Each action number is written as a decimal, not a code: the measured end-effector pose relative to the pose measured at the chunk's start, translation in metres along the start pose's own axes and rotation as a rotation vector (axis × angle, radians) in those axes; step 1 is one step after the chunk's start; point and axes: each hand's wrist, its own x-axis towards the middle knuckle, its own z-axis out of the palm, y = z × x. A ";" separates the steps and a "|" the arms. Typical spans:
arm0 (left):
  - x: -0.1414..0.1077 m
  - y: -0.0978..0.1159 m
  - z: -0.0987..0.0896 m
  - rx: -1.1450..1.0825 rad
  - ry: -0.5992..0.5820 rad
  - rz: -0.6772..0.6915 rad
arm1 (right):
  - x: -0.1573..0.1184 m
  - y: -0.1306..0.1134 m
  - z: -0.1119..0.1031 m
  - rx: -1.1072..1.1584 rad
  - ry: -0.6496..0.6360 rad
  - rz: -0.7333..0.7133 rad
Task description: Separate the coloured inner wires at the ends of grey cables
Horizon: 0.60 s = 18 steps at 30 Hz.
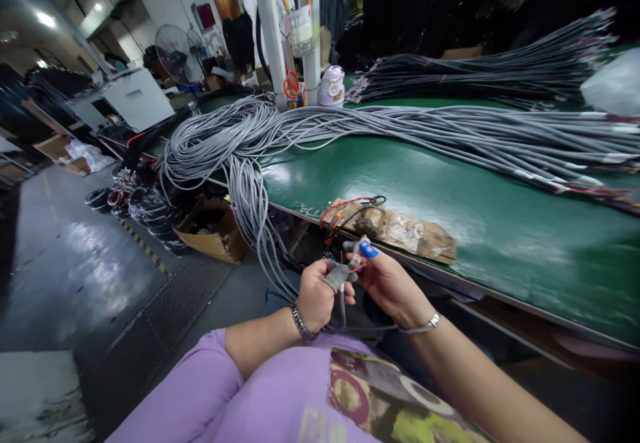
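Holding in the closed left hand [317,294] a grey cable [343,306] with thin coloured wires [329,257] spread at its end, and pinching close beside it, between thumb and fingers of the right hand [393,286], what seems to be some of these wires. Holding it all before the body, just off the near edge of the green table [550,243], near a wooden board [400,233] and a hanging bundle of grey cables [249,196]. Could maybe break a wire by pulling unevenly, or tangle the cable by catching that bundle.
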 end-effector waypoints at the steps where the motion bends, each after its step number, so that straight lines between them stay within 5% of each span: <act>1: 0.000 0.000 0.000 -0.002 0.001 -0.002 | 0.000 0.000 0.001 -0.007 0.007 0.003; 18: 0.002 0.000 0.003 0.029 0.001 -0.075 | 0.001 -0.001 -0.005 0.009 0.043 -0.006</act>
